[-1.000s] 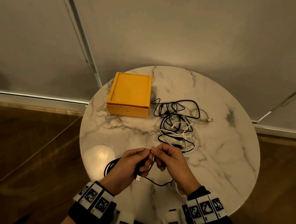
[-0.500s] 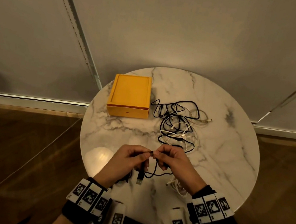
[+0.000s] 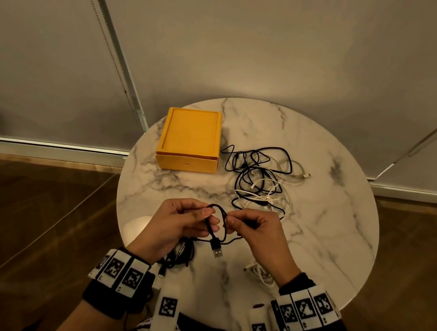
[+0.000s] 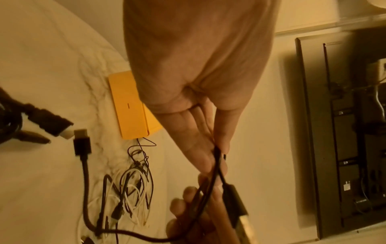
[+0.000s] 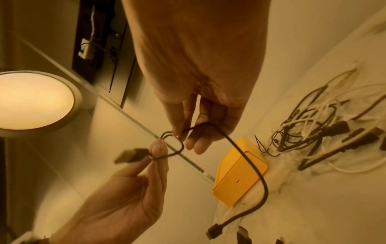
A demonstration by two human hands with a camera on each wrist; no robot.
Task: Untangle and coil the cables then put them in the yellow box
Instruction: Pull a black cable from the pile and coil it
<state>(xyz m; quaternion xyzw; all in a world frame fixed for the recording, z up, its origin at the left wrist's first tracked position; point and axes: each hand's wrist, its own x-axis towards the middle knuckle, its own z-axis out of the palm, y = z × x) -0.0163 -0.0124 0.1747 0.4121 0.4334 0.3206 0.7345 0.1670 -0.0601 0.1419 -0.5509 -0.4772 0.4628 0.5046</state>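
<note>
Both hands hold one black cable above the near part of the round marble table. My left hand pinches it between thumb and fingers, and my right hand pinches it just to the right. A small loop arches between the two pinches, and the cable's USB plug hangs below them. The yellow box sits lidless at the far left of the table. A tangle of black and white cables lies to its right, beyond my hands.
A coiled black cable lies on the table under my left wrist. A bunched white cable lies by my right wrist. A lit round lamp shows in the right wrist view. Wooden floor surrounds the table.
The hands have stayed close together. The cable between them now arches into a small loop above the fingers, and the USB plug hangs lower and more in the open.
</note>
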